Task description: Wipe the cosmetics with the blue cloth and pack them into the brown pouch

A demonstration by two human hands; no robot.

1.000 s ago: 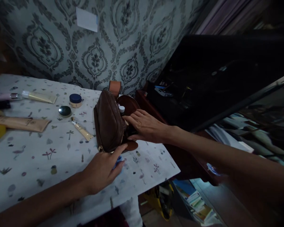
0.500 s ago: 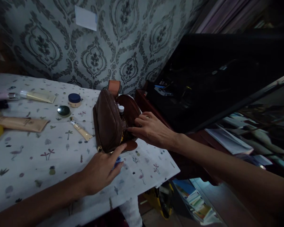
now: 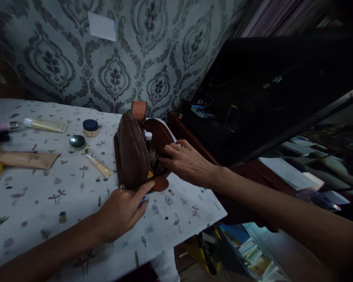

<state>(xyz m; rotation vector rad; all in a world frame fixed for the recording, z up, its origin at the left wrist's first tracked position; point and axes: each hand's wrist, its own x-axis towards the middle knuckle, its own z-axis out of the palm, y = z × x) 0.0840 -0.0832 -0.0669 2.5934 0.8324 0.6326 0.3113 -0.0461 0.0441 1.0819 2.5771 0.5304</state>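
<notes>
A brown leather pouch [image 3: 131,156] stands unzipped on the table, its opening turned to the right. A white-capped bottle [image 3: 148,136] and other dark, hard-to-identify items show inside. From the near side, my left hand [image 3: 125,209] rests against the pouch, its index fingertip on the edge by a round brown tab [image 3: 160,183]. A small blue patch shows between that thumb and index finger; I cannot make out what it is. My right hand [image 3: 184,160] is closed at the pouch's right side, fingers curled over the rim, index finger pointing into the opening.
Left of the pouch lie a small cream tube [image 3: 98,164], a dark oval compact [image 3: 77,141], a blue-lidded jar [image 3: 90,128], a pale tube [image 3: 45,125] and a large beige tube [image 3: 26,159]. A large black panel [image 3: 270,90] leans at the right. The table's edge runs below my hands.
The whole view has shifted slightly. The pouch's opening looks a little wider, with more of the bottle showing. Both hands keep nearly the same places on the pouch.
</notes>
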